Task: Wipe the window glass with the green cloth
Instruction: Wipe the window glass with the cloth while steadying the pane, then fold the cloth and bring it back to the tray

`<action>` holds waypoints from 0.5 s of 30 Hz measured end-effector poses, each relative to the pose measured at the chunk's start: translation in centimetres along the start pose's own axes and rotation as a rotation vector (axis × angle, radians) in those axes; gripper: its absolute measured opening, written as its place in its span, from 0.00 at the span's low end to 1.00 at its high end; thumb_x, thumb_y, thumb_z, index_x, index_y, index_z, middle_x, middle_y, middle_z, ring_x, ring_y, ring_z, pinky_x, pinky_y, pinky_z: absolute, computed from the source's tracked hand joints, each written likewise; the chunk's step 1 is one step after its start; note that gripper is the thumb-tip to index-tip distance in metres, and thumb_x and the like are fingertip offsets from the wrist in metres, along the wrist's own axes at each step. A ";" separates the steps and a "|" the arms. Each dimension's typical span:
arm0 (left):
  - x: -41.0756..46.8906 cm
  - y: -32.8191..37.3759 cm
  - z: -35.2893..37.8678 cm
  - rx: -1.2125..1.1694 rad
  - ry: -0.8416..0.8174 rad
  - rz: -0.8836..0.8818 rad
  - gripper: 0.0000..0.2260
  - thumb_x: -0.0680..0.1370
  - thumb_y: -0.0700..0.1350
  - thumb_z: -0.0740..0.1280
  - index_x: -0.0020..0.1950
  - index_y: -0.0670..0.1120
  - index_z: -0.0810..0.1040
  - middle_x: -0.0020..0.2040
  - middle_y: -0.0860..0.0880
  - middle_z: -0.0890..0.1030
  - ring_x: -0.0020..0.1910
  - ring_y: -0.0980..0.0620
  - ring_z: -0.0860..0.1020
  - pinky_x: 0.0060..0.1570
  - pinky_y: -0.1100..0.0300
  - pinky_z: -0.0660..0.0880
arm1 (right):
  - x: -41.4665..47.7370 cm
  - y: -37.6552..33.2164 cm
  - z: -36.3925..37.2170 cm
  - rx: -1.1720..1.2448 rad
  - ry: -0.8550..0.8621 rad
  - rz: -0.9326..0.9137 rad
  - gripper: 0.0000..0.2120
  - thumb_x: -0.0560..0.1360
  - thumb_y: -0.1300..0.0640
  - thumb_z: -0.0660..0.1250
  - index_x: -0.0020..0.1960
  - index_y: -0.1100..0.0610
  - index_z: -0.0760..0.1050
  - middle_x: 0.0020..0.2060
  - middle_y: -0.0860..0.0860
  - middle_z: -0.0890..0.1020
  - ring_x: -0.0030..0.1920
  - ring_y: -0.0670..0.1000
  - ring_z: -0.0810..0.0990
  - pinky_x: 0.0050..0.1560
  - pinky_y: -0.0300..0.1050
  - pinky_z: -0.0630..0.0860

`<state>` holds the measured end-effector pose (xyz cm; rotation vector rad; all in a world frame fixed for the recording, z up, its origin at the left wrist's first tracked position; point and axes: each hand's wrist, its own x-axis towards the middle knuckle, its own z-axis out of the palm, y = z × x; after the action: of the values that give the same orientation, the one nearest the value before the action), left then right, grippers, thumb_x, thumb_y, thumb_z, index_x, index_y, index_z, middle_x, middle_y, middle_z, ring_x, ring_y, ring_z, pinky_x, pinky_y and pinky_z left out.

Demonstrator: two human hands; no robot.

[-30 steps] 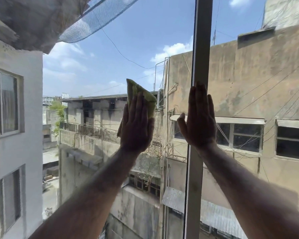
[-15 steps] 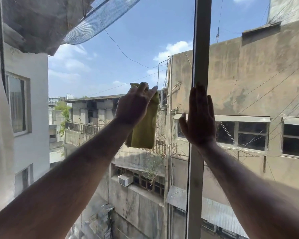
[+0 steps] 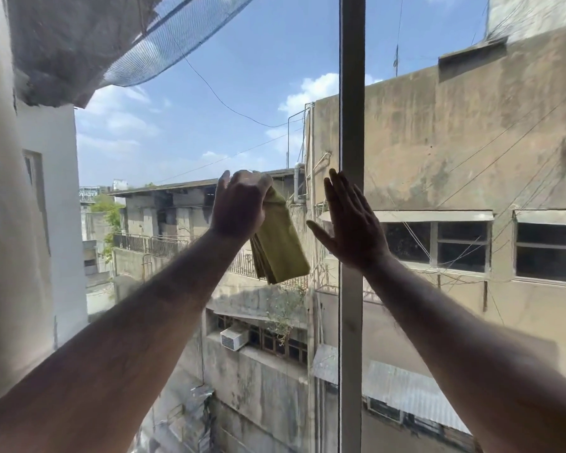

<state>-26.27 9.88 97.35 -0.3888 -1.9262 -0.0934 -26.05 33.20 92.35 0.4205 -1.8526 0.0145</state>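
A folded green cloth hangs down from my left hand, which is shut on the cloth's top edge in front of the window glass. The cloth dangles to the right of my wrist, tilted, and I cannot tell whether it touches the pane. My right hand is held flat with fingers apart at the grey vertical window frame, its fingertips over the frame's left edge. It holds nothing. Both forearms reach up from the bottom corners.
A pale curtain or wall borders the left edge. Through the glass I see weathered concrete buildings, a netted overhang, hanging cables and blue sky. A second pane lies right of the frame.
My left hand went from pressing the cloth flat against the glass to pinching its top edge, so the cloth now hangs down. The right hand tilted slightly leftward at the frame.
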 end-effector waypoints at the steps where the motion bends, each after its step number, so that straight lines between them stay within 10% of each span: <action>1: -0.6 0.0 -0.3 -0.063 -0.017 0.009 0.15 0.77 0.35 0.71 0.63 0.45 0.79 0.52 0.41 0.88 0.62 0.37 0.82 0.75 0.36 0.71 | -0.3 -0.3 -0.5 0.077 -0.036 -0.040 0.42 0.82 0.39 0.66 0.84 0.65 0.58 0.84 0.62 0.61 0.82 0.62 0.67 0.79 0.61 0.72; 5: -2.9 -0.9 -1.2 -0.404 0.005 -0.053 0.12 0.78 0.37 0.73 0.60 0.43 0.78 0.49 0.42 0.88 0.46 0.40 0.86 0.46 0.44 0.85 | -1.5 -2.2 -2.1 0.465 -0.358 0.201 0.46 0.76 0.42 0.76 0.85 0.54 0.56 0.81 0.57 0.70 0.66 0.56 0.83 0.64 0.55 0.81; 9: -6.8 -1.9 -0.6 -0.594 0.023 -0.191 0.08 0.80 0.38 0.72 0.59 0.42 0.79 0.48 0.41 0.87 0.40 0.48 0.82 0.34 0.71 0.79 | -3.9 -2.8 -2.2 0.919 -0.709 0.580 0.18 0.76 0.55 0.78 0.63 0.62 0.82 0.55 0.61 0.87 0.53 0.58 0.86 0.58 0.58 0.84; 15: -18.2 -2.2 1.7 -0.919 -0.165 -0.606 0.11 0.83 0.49 0.70 0.60 0.45 0.75 0.45 0.52 0.81 0.31 0.54 0.80 0.20 0.72 0.72 | -13.0 -5.0 0.4 1.297 -0.664 0.906 0.03 0.78 0.57 0.74 0.51 0.54 0.84 0.48 0.55 0.88 0.48 0.54 0.87 0.51 0.51 0.87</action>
<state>-22.46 4.15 80.28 -0.3942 -2.0091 -1.4049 -21.58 32.06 79.22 0.4138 -2.3162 1.9492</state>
